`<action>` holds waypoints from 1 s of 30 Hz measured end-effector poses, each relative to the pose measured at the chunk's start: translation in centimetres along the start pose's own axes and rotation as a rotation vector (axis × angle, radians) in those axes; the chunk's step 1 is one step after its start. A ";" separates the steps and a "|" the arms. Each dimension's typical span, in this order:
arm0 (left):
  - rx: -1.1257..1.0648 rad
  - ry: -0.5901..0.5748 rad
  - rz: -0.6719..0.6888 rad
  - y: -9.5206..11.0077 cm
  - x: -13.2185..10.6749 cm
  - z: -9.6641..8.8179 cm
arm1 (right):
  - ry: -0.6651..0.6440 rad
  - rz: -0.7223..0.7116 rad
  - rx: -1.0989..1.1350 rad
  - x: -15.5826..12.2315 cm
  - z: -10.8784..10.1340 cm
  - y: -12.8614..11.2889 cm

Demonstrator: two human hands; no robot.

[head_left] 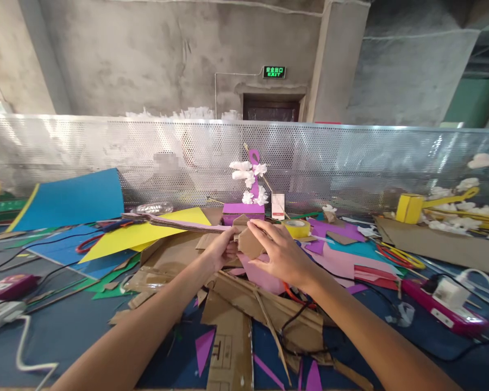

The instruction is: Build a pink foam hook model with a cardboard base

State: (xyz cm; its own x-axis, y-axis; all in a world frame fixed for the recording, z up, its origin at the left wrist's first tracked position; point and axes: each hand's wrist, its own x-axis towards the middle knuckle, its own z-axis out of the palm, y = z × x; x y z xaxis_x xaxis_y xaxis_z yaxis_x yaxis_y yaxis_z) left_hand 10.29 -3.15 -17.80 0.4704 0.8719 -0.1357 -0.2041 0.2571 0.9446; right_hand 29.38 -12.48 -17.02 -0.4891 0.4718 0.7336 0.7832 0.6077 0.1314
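Observation:
My left hand [224, 250] is closed around the near end of a long, layered cardboard strip [187, 224] with a pinkish top face, which reaches out to the left. Right beside that fist is a small, many-sided cardboard piece [250, 243]. My right hand [283, 250] spans this piece, its fingers along the upper edge and its thumb lower down. Whether piece and strip are joined is hidden by my hands. Just behind stands a purple box [243, 209], below a purple loop-topped strip [255, 174] with white crumpled tufts.
Cardboard scraps [269, 304] and purple offcuts lie in front. Yellow tape [297, 228] sits behind my right hand. Power strips [444, 307] with cables flank both sides. Blue sheet [73, 198] and yellow sheet [146, 233] lie left. A perforated metal panel [350, 163] bounds the back.

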 end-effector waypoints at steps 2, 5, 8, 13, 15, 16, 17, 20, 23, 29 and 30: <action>0.001 -0.015 -0.011 -0.1 0.2 -0.1 | 0.003 0.000 -0.006 0.1 0.1 0.0; -0.004 -0.028 -0.009 -0.3 0.4 -0.3 | 0.003 0.006 -0.008 0.1 0.3 0.1; 0.007 -0.009 -0.003 -0.4 0.4 -0.1 | 0.012 0.002 -0.013 0.2 0.6 0.1; 0.003 0.025 0.037 -0.4 -0.1 0.7 | 0.016 -0.010 -0.033 0.3 1.0 0.2; 0.000 0.044 0.051 -0.4 -0.3 1.0 | 0.018 -0.010 -0.043 0.3 1.1 0.4; 0.005 0.057 0.053 -0.3 -0.3 1.1 | 0.018 -0.010 -0.046 0.3 1.1 0.5; 0.015 0.071 0.058 -0.3 -0.3 1.2 | 0.019 -0.008 -0.048 0.2 1.2 0.6; 0.052 0.133 0.093 -0.4 -0.3 1.4 | 0.024 -0.002 -0.047 0.2 1.3 0.8; 0.073 0.207 0.127 -0.5 -0.3 1.4 | 0.027 0.009 -0.031 0.1 1.5 1.0; 0.013 0.212 0.101 -0.2 -0.1 1.0 | 0.101 0.074 0.146 -0.3 1.1 2.3; -0.010 0.196 0.090 0.0 -0.1 0.9 | 0.112 0.087 0.166 -0.5 0.9 2.8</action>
State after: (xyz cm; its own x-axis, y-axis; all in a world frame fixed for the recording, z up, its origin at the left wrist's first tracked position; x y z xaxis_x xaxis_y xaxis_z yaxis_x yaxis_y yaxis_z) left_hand 11.01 -3.60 -17.53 0.2740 0.9557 -0.1071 -0.2465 0.1774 0.9528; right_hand 31.42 -10.46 -17.61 -0.3694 0.4587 0.8082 0.7421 0.6691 -0.0405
